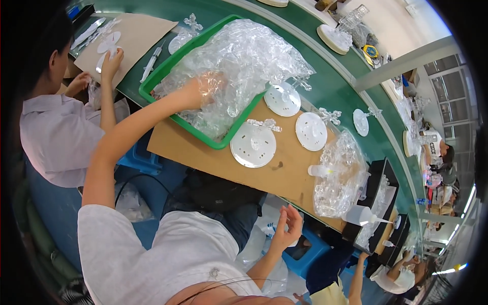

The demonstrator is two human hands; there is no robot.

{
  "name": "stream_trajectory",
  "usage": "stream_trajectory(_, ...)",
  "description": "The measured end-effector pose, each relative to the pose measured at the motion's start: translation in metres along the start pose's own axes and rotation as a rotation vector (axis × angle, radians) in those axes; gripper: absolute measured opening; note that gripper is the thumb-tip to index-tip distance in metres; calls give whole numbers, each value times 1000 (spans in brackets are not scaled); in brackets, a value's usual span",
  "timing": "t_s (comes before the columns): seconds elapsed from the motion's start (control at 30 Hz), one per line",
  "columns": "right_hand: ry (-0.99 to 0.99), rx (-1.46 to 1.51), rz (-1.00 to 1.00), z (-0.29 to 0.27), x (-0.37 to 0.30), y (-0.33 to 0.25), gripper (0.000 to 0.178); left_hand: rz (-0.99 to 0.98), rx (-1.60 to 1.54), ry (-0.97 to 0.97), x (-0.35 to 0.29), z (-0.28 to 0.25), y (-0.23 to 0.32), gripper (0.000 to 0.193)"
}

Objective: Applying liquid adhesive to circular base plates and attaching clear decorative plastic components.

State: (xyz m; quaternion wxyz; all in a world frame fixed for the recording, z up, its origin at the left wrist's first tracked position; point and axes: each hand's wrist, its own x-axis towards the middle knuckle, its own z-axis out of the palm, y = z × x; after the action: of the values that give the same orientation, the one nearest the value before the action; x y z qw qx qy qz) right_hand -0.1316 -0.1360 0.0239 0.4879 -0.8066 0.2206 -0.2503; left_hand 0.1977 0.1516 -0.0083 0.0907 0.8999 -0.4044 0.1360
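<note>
My left hand [206, 89] reaches into a green basket [219, 144], in among a big clear plastic bag [254, 51] of shiny transparent pieces. Crinkled film covers its fingers, so I cannot tell how they are closed. Low in front of my body, off the table's edge, my right hand [288, 227] hangs with thumb and fingers apart and nothing visible in it. Right of the basket lie white round plates with slots, each with a clear ornate piece on or beside it: a near plate [253, 145], a middle plate [311, 131] and a far plate [282, 99].
Brown cardboard [203, 152] covers the green table. To the right are a clear plastic bag [338, 175], a white squeeze bottle [358, 215] and black trays [378, 203]. A syringe [151, 63] lies left of the basket. A co-worker [66, 117] sits close on the left.
</note>
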Motion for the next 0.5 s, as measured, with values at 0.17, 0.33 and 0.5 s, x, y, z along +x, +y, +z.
stream_trajectory(0.17, 1, 18, 24, 2, -5, 2, 19, 40, -68, -175, -19, 27, -14, 43)
stream_trajectory(0.33, 33, -9, 74, -3, -14, 4, 20, -285, -438, -81, -13, -62, 33, 29)
stream_trajectory(0.5, -170, 344, 295, 15, -5, -15, 19, -458, -801, 80, -65, -114, 113, 48)
